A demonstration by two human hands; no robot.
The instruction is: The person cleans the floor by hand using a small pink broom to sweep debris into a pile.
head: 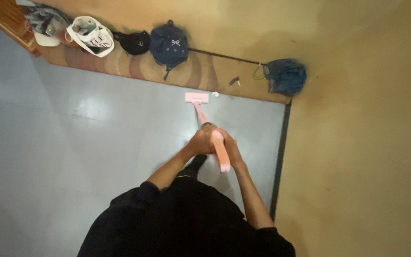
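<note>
1. My left hand is wrapped round the pink mop handle, fingers closed on it, a little further down the shaft than the other hand
2. My right hand is clenched on the same handle just beside the left, the two nearly touching, with the handle's free end sticking out back towards my body below the right hand
3. The pink mop head lies ahead of both hands and slightly to the left, flat on the grey floor; the left hand is the nearer to it
4. The handle's long axis runs from my hands forward and a touch leftward to the head, which sits crosswise to the shaft
5. Just beyond the mop head is the edge of a brown patterned rug, with a small white scrap just beside the head's right end
6. Further ahead on the rug, a dark blue backpack, a black pouch and a white bag stand in a row along the yellow wall; a blue net bag sits ahead and to the right of my hands in the corner
</note>
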